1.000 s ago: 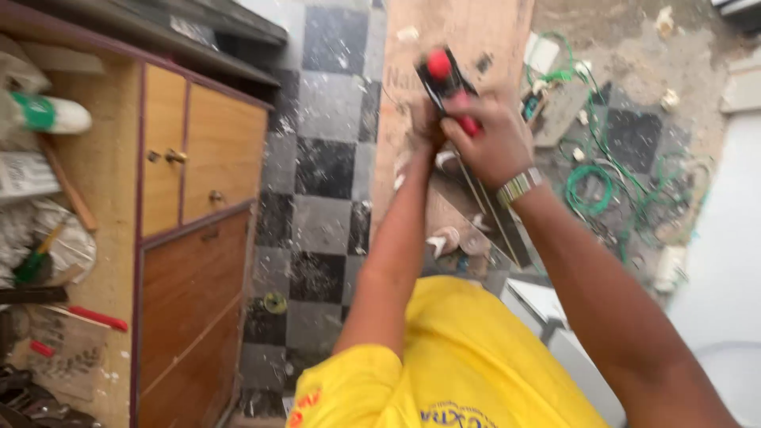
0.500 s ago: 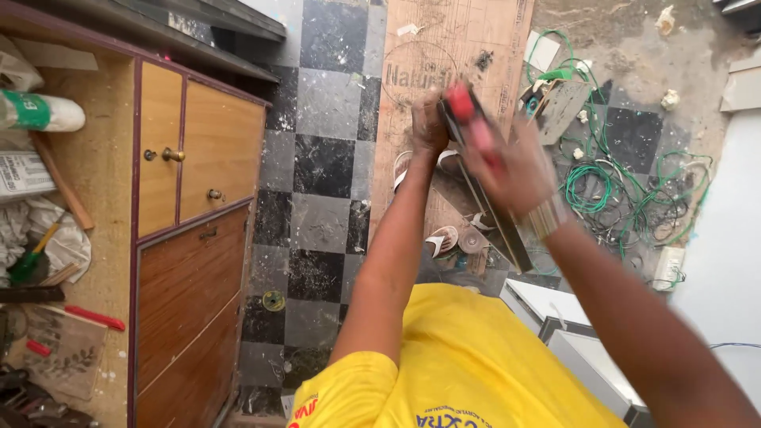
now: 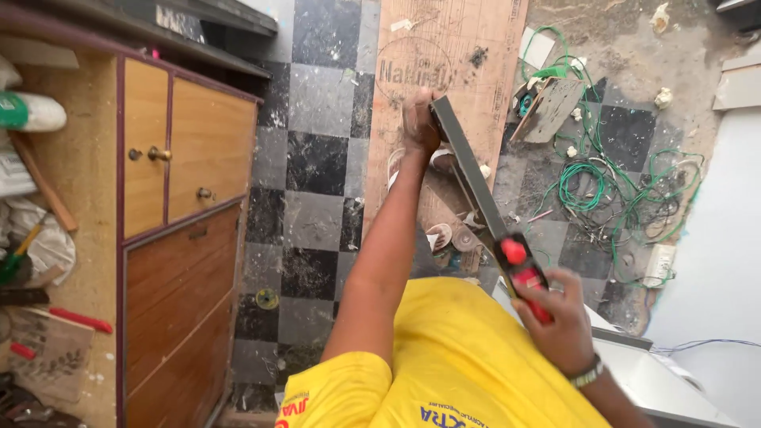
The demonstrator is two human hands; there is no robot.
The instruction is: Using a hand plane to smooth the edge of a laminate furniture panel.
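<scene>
My right hand is nearest to me, fingers closed around the red and black handle of the hand saw. Beyond it the blade runs away to my left hand, which is pinching the far tip. The saw is in the air — above the plywood sheet on the tiled floor. I judge both grips must be firm, fingers away from the teeth.
</scene>
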